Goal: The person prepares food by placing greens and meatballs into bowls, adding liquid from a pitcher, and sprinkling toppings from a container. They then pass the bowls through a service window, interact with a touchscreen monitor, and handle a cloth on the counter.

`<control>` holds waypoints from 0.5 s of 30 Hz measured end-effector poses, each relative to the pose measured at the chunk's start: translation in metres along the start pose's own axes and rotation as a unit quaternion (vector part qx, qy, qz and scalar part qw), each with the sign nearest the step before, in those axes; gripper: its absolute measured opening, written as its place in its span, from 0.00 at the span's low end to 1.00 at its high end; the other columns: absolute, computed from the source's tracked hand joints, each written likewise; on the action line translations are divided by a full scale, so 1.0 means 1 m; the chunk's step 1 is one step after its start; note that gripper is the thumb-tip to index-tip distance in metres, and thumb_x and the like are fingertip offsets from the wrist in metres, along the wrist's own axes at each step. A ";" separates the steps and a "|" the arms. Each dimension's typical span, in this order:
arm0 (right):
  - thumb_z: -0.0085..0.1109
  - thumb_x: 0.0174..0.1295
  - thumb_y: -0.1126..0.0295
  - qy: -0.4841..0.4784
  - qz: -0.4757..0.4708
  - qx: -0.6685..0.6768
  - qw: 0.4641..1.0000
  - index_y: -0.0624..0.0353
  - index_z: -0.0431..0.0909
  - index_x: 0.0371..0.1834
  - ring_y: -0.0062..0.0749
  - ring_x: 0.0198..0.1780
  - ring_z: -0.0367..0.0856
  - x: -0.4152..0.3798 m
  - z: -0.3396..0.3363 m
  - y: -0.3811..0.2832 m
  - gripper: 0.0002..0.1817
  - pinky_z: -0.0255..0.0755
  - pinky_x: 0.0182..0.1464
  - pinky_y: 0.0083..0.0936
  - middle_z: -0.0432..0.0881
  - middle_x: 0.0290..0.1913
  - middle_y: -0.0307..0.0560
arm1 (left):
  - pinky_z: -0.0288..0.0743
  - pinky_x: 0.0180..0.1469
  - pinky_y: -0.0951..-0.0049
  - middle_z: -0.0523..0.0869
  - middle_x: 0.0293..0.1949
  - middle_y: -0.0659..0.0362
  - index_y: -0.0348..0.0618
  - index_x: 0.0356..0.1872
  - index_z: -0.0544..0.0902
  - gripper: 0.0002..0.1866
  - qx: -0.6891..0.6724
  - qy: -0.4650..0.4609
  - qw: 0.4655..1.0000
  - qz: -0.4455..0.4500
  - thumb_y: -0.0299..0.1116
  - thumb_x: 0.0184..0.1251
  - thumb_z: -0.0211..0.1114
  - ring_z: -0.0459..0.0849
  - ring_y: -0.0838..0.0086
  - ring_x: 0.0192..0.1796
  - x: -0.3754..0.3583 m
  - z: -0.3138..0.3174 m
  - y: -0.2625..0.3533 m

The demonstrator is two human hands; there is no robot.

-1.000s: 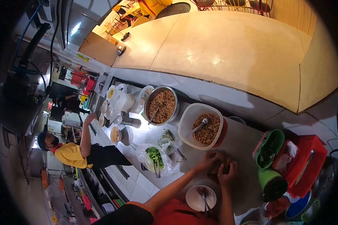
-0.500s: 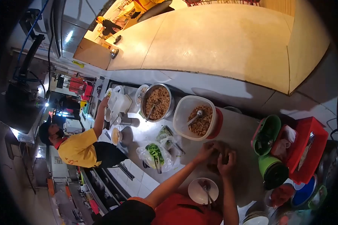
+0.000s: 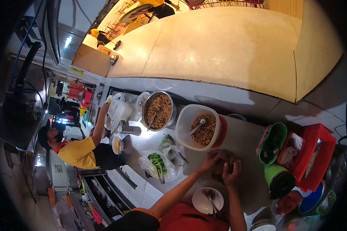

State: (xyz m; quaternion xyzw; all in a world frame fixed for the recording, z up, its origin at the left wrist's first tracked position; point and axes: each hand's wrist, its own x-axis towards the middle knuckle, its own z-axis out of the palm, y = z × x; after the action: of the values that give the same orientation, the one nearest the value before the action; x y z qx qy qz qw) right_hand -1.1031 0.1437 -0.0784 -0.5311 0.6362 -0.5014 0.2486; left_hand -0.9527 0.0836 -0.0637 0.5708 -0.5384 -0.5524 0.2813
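My left hand (image 3: 213, 160) and my right hand (image 3: 231, 172) are close together over the steel counter (image 3: 250, 150), fingers curled in. Whatever lies between them, if anything, is too dark to make out. Nearer my body stands a white bowl (image 3: 199, 203) with a spoon (image 3: 212, 201) and what looks like another utensil in it. Just beyond my left hand is a clear plastic tub (image 3: 183, 129) holding brown minced food (image 3: 204, 133) and a ladle (image 3: 202, 122). To the left are plastic bags of chopped greens (image 3: 157, 161) with tongs (image 3: 161, 176).
A metal pot (image 3: 171, 117) of similar food stands at the back left. On the right are a green basket (image 3: 278, 134), a green container (image 3: 272, 177) and a red cutlery tray (image 3: 322, 156). A co-worker in a yellow shirt (image 3: 78, 153) reaches over the counter at left. Stacked plates (image 3: 263, 226) sit bottom right.
The view has shifted slightly. My hands stay close together with fingers curled. The person in yellow beyond the ledge has moved, and a round tray now shows there.
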 end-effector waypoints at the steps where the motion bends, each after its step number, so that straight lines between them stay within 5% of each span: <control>1: 0.57 0.62 0.66 -0.006 0.000 -0.008 1.000 0.67 0.73 0.42 0.54 0.42 0.76 0.003 -0.004 -0.007 0.14 0.71 0.44 0.40 0.74 0.39 0.58 | 0.73 0.53 0.71 0.85 0.43 0.56 0.34 0.44 0.81 0.12 -0.028 -0.024 0.999 -0.006 0.33 0.68 0.56 0.80 0.74 0.47 -0.001 -0.001 0.007; 11: 0.48 0.68 0.69 -0.041 0.020 -0.002 0.999 0.68 0.73 0.42 0.56 0.43 0.75 0.011 -0.010 -0.017 0.11 0.70 0.45 0.40 0.74 0.40 0.60 | 0.72 0.52 0.71 0.85 0.41 0.57 0.35 0.43 0.81 0.12 -0.114 0.009 0.991 -0.075 0.34 0.70 0.56 0.80 0.76 0.45 -0.002 0.004 0.003; 15: 0.49 0.67 0.69 -0.002 0.013 -0.019 1.000 0.68 0.71 0.39 0.55 0.41 0.75 0.003 0.001 -0.007 0.10 0.70 0.43 0.41 0.73 0.38 0.59 | 0.72 0.52 0.71 0.86 0.40 0.58 0.34 0.42 0.81 0.13 -0.011 0.017 0.999 -0.027 0.35 0.71 0.56 0.80 0.76 0.44 0.002 0.002 -0.036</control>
State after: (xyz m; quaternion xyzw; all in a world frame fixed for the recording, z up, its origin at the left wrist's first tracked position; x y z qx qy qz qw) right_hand -1.1004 0.1407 -0.0712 -0.5285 0.6522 -0.4846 0.2462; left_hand -0.9443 0.0920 -0.0975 0.5911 -0.5117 -0.5562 0.2818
